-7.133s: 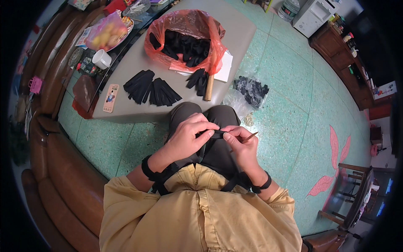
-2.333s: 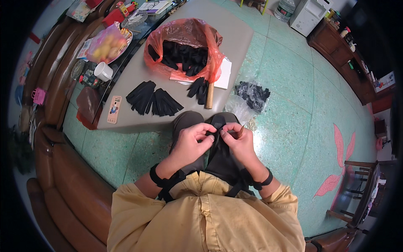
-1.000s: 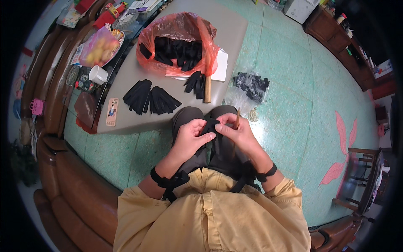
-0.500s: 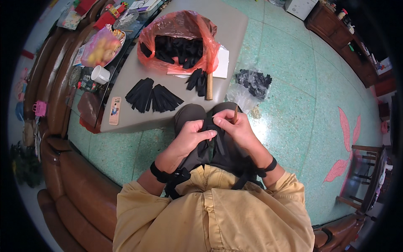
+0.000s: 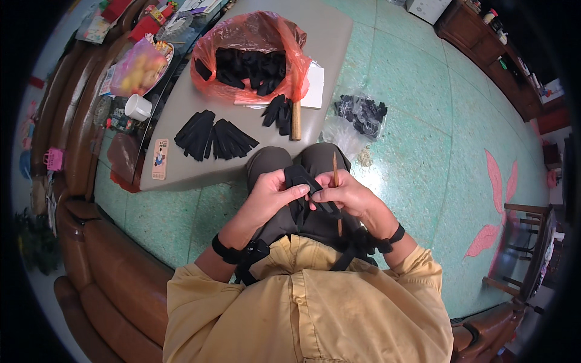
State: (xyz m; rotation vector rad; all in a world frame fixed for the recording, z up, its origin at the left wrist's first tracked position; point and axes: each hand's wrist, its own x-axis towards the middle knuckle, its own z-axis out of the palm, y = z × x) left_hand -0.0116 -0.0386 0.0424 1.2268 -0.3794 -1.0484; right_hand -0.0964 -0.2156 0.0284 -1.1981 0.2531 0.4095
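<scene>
Left hand and right hand, fingers pinched nearly together, grip a black strip; a looser right grip could drop the stick.

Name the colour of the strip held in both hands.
The strip is black; it shows best in the head view.

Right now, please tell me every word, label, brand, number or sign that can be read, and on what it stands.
No text can be read.
Phone: small marks below its picture, too small to read.
Bottle on the cabinet: too small and blurred.
Black cloth and stick: no lettering visible.
</scene>
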